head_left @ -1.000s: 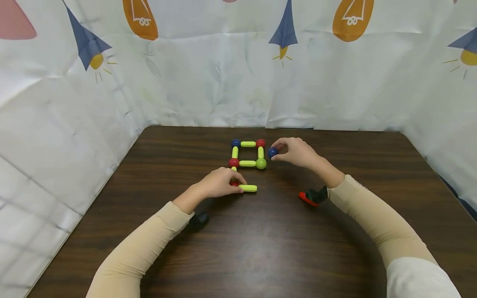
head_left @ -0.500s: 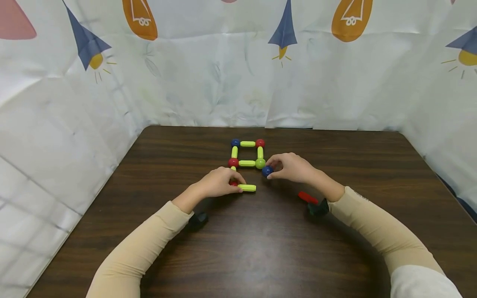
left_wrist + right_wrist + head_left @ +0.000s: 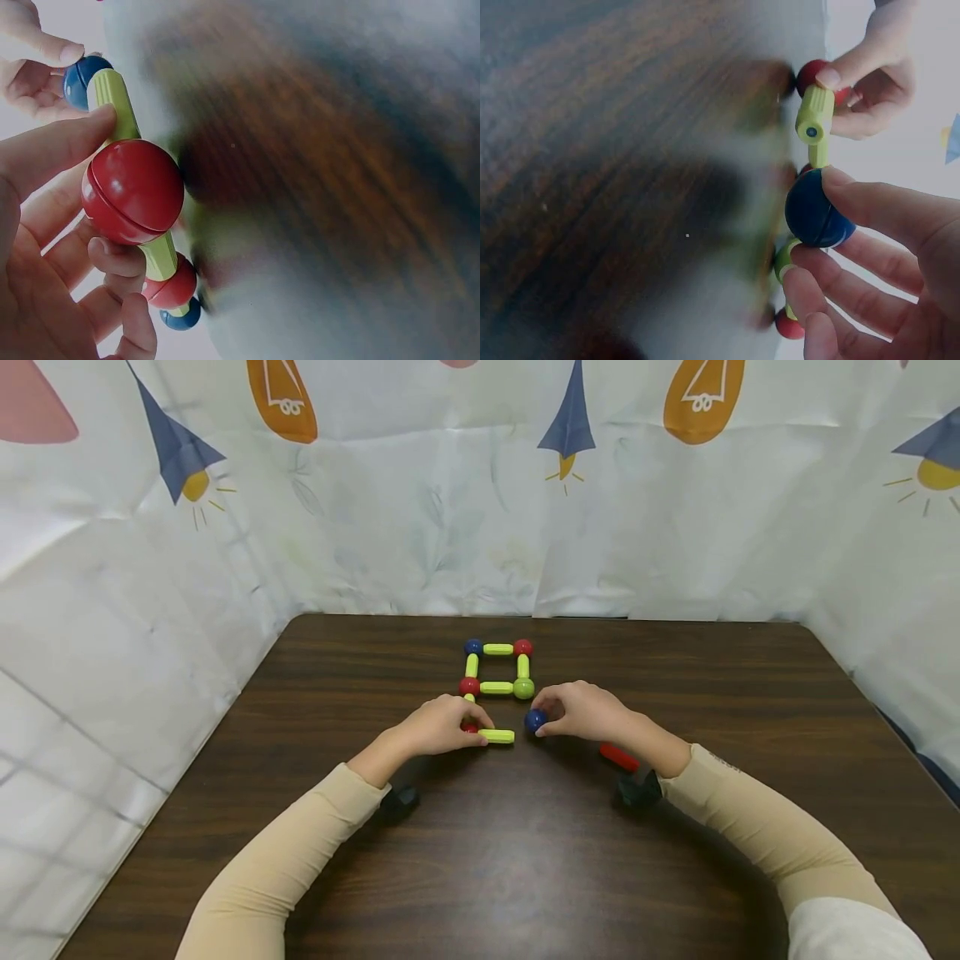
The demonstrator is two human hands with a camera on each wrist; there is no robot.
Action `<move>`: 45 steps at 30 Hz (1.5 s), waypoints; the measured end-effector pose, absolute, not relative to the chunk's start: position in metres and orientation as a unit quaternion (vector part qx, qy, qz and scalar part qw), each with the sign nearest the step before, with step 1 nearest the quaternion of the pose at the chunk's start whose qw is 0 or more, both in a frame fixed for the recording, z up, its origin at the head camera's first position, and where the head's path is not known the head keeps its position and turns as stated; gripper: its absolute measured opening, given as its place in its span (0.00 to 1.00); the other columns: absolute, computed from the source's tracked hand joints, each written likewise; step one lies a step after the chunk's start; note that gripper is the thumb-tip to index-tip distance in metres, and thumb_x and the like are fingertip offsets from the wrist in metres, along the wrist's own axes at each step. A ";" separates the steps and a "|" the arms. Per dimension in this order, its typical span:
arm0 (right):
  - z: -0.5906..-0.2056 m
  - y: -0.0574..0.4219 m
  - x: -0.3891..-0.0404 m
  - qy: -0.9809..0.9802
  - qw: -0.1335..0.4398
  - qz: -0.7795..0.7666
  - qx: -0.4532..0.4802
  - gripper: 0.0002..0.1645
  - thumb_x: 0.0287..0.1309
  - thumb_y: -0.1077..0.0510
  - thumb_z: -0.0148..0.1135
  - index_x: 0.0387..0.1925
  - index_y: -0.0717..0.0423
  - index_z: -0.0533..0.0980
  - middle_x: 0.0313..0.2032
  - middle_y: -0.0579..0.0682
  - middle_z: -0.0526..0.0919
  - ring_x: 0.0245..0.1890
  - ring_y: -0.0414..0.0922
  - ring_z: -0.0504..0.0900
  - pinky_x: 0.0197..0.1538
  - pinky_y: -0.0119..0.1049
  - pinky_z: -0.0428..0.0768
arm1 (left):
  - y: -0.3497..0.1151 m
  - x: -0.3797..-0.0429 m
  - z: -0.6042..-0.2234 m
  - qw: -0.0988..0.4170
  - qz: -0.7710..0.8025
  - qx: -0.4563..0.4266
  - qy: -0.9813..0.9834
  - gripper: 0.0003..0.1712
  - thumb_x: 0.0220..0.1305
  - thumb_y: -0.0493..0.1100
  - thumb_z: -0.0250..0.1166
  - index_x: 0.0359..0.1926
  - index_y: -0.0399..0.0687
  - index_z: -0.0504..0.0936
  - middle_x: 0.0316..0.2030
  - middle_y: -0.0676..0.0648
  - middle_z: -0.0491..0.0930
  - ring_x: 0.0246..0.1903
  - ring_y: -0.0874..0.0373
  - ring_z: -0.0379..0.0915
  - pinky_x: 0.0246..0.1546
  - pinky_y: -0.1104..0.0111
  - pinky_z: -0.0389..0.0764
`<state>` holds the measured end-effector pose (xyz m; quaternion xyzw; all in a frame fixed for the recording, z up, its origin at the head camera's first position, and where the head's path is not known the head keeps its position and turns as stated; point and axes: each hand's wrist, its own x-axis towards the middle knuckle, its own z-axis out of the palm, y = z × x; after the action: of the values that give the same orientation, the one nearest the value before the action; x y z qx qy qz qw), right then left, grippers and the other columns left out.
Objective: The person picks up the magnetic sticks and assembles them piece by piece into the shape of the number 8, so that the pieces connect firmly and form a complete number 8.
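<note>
My left hand (image 3: 442, 727) pinches a yellow-green magnetic rod (image 3: 497, 737) close to the red ball (image 3: 139, 191) at its inner end. Its free end points right. Between thumb and fingers, my right hand (image 3: 585, 710) holds a blue ball (image 3: 535, 721), a small gap away from that free end. Behind both hands lies a square of yellow-green rods with a blue ball (image 3: 473, 647), two red balls (image 3: 522, 647) and a green ball (image 3: 523, 688) at its corners. A short rod (image 3: 159, 256) links the square to the red ball by my left hand, which is partly hidden in the head view.
A red rod (image 3: 618, 757) lies on the brown wooden table (image 3: 480, 860), under my right forearm. Dark wrist-worn devices (image 3: 637, 792) hang below both cuffs. A white printed curtain (image 3: 420, 527) encloses the table's back and sides.
My right hand has brought the blue ball from beside the square's right side toward me, down near the rod's free end. My left hand has stayed in place.
</note>
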<state>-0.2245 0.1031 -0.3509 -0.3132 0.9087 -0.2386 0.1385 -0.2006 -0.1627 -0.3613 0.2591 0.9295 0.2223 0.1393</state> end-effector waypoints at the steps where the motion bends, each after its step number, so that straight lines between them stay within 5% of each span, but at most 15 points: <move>1: -0.352 0.103 -0.224 0.909 0.138 -0.235 -0.315 0.22 0.59 0.52 0.76 0.52 0.56 0.84 0.44 0.48 0.88 0.46 0.47 0.85 0.50 0.45 0.82 | -0.163 -0.200 -0.361 0.139 0.222 0.259 0.930 0.11 0.66 0.46 0.73 0.49 0.52 0.90 0.37 0.54 0.83 0.36 0.57 0.72 0.37 0.64 0.73; 45: -0.349 0.102 -0.211 0.906 0.137 -0.207 -0.341 0.21 0.59 0.52 0.76 0.53 0.52 0.84 0.42 0.45 0.88 0.42 0.43 0.84 0.45 0.42 0.83 | -0.159 -0.199 -0.359 0.149 0.228 0.251 0.929 0.11 0.66 0.46 0.73 0.48 0.52 0.90 0.35 0.55 0.81 0.35 0.57 0.72 0.36 0.65 0.74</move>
<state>-0.2106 0.1021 -0.3491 -0.3414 0.9064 -0.2074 0.1372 -0.1987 -0.1593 -0.3593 0.2507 0.9291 0.2276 0.1487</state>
